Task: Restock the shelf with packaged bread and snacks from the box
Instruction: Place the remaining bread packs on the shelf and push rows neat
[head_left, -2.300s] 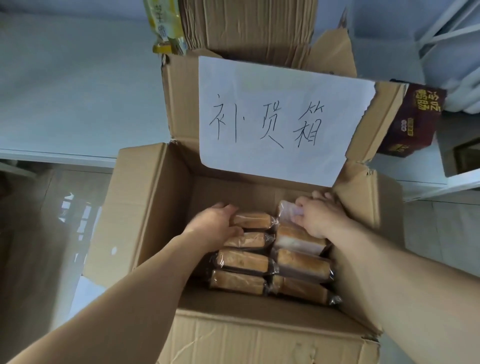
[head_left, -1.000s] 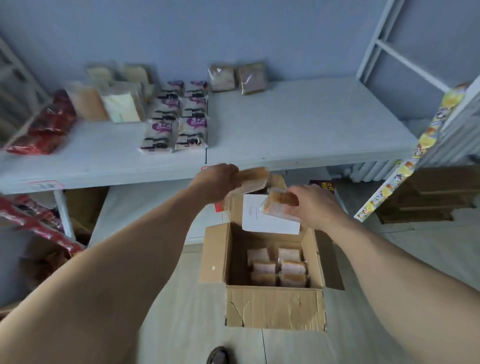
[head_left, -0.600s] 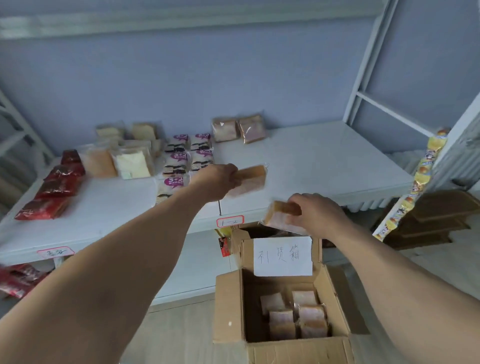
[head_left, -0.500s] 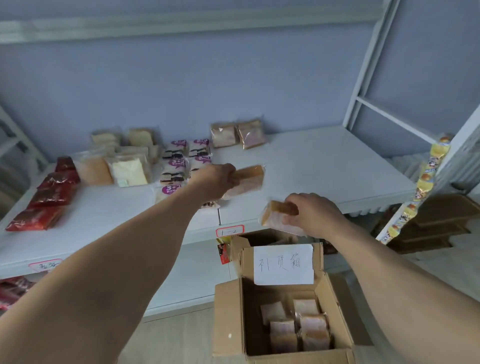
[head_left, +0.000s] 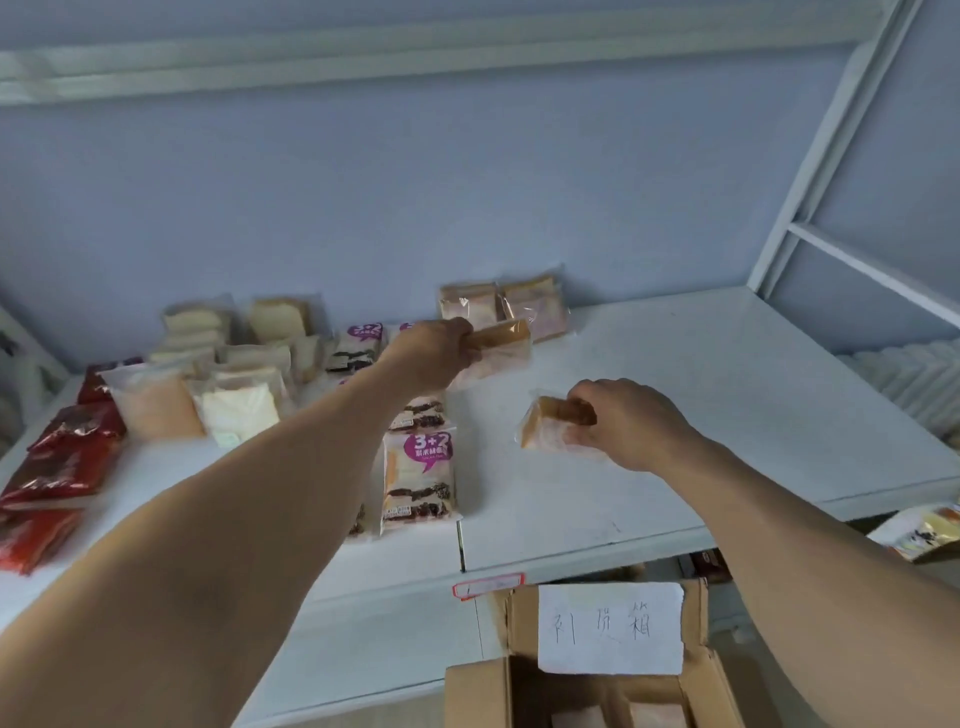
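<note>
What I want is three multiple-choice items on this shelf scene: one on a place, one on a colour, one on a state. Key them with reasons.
1. Where is the cardboard box?
A) on the shelf
B) in front of the shelf, lower down
C) on the top rail

2. What colour are the packs at the shelf's left end?
A) red
B) green
C) blue

3. What is the right hand doing?
A) hanging empty
B) gripping a wrapped bread pack
C) pressing flat on the shelf

Answers: 1 B, the box shows below the shelf's front edge. 2 A, their wrappers are red. 3 B, its fingers curl round the pack.
</note>
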